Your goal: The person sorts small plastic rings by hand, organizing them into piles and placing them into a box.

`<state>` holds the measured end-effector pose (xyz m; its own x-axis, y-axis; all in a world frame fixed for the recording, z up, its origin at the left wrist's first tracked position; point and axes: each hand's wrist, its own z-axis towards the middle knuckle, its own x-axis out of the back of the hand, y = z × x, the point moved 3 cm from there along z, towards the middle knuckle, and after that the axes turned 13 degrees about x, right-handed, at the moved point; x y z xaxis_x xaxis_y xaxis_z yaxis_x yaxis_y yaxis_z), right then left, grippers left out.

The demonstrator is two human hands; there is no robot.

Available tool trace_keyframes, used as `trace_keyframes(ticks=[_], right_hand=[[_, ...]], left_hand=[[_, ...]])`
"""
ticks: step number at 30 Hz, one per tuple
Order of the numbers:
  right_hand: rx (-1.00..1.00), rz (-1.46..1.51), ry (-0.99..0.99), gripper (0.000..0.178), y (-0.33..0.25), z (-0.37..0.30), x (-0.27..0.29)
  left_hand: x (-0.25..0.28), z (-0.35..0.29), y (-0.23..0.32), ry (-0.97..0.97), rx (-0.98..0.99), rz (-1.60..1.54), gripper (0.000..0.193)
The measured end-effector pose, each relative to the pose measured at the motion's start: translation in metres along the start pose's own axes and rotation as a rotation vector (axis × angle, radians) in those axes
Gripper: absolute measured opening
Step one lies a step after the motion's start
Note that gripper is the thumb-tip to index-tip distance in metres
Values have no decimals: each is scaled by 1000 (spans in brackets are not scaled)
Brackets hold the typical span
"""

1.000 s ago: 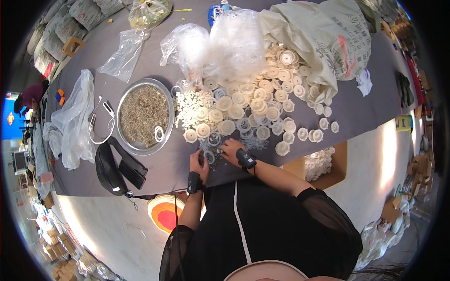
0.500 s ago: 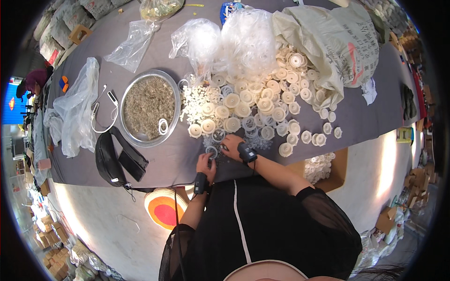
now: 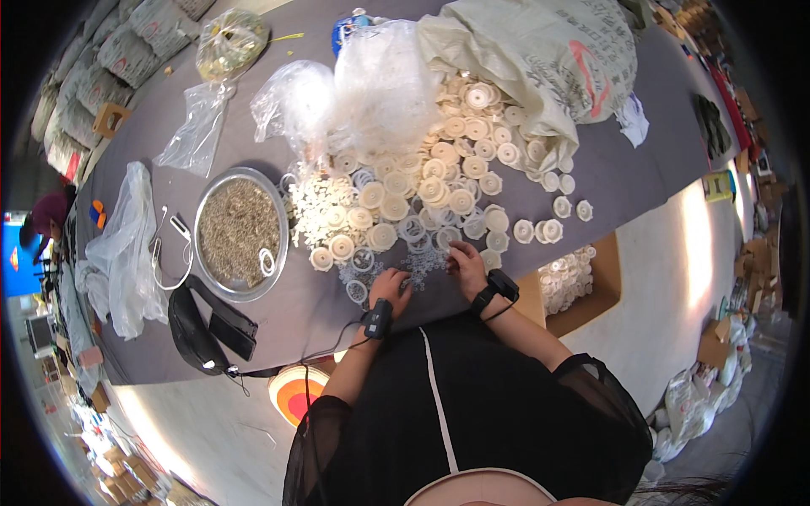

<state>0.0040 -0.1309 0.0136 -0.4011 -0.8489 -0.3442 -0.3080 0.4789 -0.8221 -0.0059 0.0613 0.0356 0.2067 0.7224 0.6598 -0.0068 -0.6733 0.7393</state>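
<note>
My left hand (image 3: 391, 289) rests low over the grey table, fingers spread and slightly bent, beside a scatter of tiny clear plastic pieces (image 3: 419, 268). A translucent ring (image 3: 357, 292) lies just left of it. My right hand (image 3: 467, 266) is at the right edge of those pieces, with its fingers curled near a cream plastic disc (image 3: 497, 241); what is between its fingertips is too small to make out. Beyond both hands spreads a heap of cream notched discs (image 3: 394, 207), with more translucent rings (image 3: 410, 228) at its near edge and small white parts (image 3: 316, 207) at its left.
A round metal tray (image 3: 283, 253) of small brownish pieces stands left, near a black pouch (image 3: 187, 325) and white cable (image 3: 160, 274). Clear bags (image 3: 371, 76) and a woven sack (image 3: 540, 59) lie behind the heap. Below the table edge, a cardboard box (image 3: 606, 291) holds discs.
My left hand has come away from the translucent ring, which now lies apart from it. My right hand has moved rightward toward the discs. The whole view has shifted and turned.
</note>
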Motion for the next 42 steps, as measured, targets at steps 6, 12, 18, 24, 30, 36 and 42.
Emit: trace_keyframes(ticks=[6, 12, 18, 24, 30, 36, 42], right_hand=[[-31, 18, 95, 12, -13, -7, 48], [-60, 77, -10, 15, -33, -9, 54], [-105, 56, -116, 15, -39, -3, 43], [-155, 50, -241, 17, -34, -1, 23], [-190, 23, -340, 18, -22, -7, 2], [-193, 25, -312, 18, -14, -15, -5], [-202, -38, -317, 20, -15, -19, -10]], left_hand=[[-34, 31, 23, -6, 19, 105, 19], [-22, 41, 4, 193, 159, -48, 16], [-7, 10, -3, -32, 105, 94, 20], [-23, -15, -5, -183, -165, 434, 23], [-28, -17, -14, -134, -246, 392, 27], [-18, 3, 6, -184, -69, 268, 22], [-14, 17, 20, 6, 79, -274, 24]])
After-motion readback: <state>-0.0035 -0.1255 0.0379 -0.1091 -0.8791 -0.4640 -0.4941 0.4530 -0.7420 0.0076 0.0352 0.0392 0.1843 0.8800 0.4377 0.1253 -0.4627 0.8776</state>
